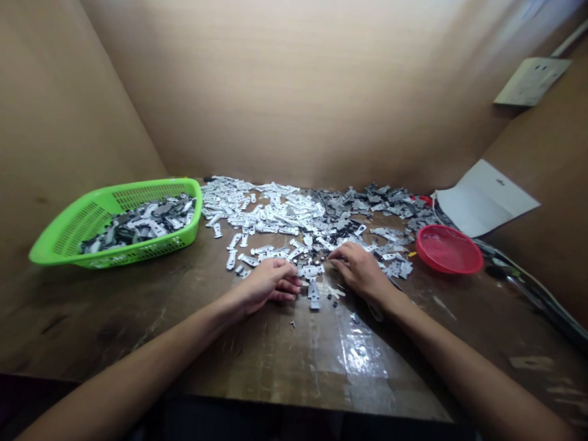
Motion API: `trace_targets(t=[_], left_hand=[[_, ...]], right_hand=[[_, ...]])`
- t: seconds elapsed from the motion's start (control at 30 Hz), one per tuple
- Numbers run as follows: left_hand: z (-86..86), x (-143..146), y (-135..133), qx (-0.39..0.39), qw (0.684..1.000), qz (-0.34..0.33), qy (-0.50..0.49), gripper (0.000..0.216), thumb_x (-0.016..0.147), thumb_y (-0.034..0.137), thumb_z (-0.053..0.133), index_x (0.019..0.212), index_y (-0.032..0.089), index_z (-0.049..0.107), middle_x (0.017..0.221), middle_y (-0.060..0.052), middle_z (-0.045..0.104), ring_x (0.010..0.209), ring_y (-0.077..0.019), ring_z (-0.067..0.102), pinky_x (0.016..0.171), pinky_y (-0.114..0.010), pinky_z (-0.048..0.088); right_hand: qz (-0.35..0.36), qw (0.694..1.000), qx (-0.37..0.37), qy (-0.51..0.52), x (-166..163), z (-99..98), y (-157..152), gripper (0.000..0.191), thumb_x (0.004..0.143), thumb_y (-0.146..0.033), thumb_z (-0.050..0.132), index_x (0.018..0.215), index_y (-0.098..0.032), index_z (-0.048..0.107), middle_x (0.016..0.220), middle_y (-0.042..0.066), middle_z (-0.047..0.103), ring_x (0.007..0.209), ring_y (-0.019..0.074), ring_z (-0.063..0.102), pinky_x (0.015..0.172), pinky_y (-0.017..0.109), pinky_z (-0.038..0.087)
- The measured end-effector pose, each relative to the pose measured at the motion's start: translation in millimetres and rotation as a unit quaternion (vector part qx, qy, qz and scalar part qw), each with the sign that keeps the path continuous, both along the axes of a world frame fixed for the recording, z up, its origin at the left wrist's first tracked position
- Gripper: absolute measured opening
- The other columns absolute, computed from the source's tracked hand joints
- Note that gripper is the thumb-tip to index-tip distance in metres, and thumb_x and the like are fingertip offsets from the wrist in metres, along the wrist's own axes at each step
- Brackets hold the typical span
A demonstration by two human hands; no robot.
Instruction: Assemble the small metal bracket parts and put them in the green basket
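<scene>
My left hand point(271, 286) is closed, with thumb and forefinger pinching the end of a flat silvery metal piece point(312, 271) that points to the right. Just below that piece, another metal plate point(314, 295) lies on the table. My right hand point(357, 267) has its fingers bent together at the near edge of the pile, over small dark parts; whatever is between its fingertips is too small to make out. A few black bits point(333, 300) and a small pin-like piece point(292, 324) lie close to my hands.
A green basket point(54, 246) full of metal pieces stands at the left. Bright metal pieces point(270, 210) and darker ones point(382, 200) spread along the back wall. To the right are a red bowl point(448, 250), white card point(490, 200), cables point(539, 286) and a wall socket point(532, 81).
</scene>
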State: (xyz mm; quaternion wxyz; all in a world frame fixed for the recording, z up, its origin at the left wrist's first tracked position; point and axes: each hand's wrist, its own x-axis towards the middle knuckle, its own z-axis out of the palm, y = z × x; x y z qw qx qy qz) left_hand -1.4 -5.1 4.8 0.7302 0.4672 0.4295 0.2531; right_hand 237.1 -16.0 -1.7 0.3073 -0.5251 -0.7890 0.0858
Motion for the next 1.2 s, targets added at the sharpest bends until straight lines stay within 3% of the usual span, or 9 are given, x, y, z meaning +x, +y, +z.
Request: trace_targets(t=[0.23, 0.37, 0.53, 0.77, 0.97, 1.2], left_hand=[[-3.5, -1, -1, 0.001, 0.998, -0.044, 0.035, 0.025, 0.07, 0.034, 0.064, 0.079, 0.013, 0.055, 0.083, -0.011, 0.067, 0.062, -0.0127, 0.063, 0.052, -0.02, 0.049], [-2.6, 0, -3, 0.007, 0.998, -0.049, 0.05, 0.024, 0.07, 0.034, 0.064, 0.078, 0.013, 0.055, 0.08, -0.01, 0.067, 0.061, -0.0128, 0.063, 0.051, -0.019, 0.049], [-3.1, 0, -4, 0.005, 0.997, -0.05, 0.052, 0.024, 0.069, 0.034, 0.065, 0.077, 0.014, 0.054, 0.079, -0.01, 0.068, 0.061, -0.0131, 0.064, 0.051, -0.02, 0.049], [-5.4, 0, -3, 0.012, 0.996, -0.054, 0.065, 0.024, 0.068, 0.034, 0.065, 0.076, 0.013, 0.056, 0.08, -0.011, 0.069, 0.06, -0.0125, 0.064, 0.048, -0.017, 0.048], [-5.2, 1, -4, 0.023, 0.996, -0.059, 0.07, 0.025, 0.069, 0.035, 0.065, 0.074, 0.012, 0.058, 0.079, -0.012, 0.069, 0.059, -0.013, 0.065, 0.046, -0.017, 0.046], [-7.8, 0, -3, 0.027, 0.995, -0.066, 0.072, 0.026, 0.07, 0.037, 0.064, 0.075, 0.012, 0.057, 0.08, -0.012, 0.069, 0.059, -0.0136, 0.065, 0.047, -0.018, 0.047]], right_hand=[[-0.008, 0.973, -0.127, 0.192, 5, 5.7, -3, 0.018, 0.079, -0.032, 0.056, 0.087, -0.018, 0.064, 0.078, 0.003, 0.065, 0.069, 0.0156, 0.058, 0.066, 0.029, 0.046], [-0.016, 0.953, -0.179, 0.243, 5, 6.5, -4, 0.026, 0.079, -0.035, 0.056, 0.098, -0.02, 0.065, 0.081, 0.002, 0.067, 0.068, 0.0143, 0.06, 0.065, 0.028, 0.047], [-0.013, 0.977, -0.125, 0.174, 8, 11.9, -4, 0.02, 0.075, -0.034, 0.061, 0.083, -0.018, 0.068, 0.08, 0.004, 0.066, 0.073, 0.0163, 0.059, 0.067, 0.03, 0.046], [-0.017, 0.97, -0.14, 0.197, 2, 15.7, -11, 0.021, 0.079, -0.036, 0.056, 0.086, -0.018, 0.064, 0.072, 0.002, 0.064, 0.062, 0.0143, 0.058, 0.059, 0.028, 0.047], [0.023, 0.989, -0.051, 0.136, -14, 24.2, -23, 0.014, 0.08, -0.029, 0.056, 0.089, -0.021, 0.063, 0.081, 0.003, 0.066, 0.07, 0.0156, 0.06, 0.062, 0.028, 0.047], [0.039, 0.991, -0.038, 0.126, -12, 23.7, -22, 0.015, 0.081, -0.027, 0.056, 0.09, -0.023, 0.067, 0.086, 0.003, 0.067, 0.078, 0.0176, 0.062, 0.07, 0.031, 0.049]])
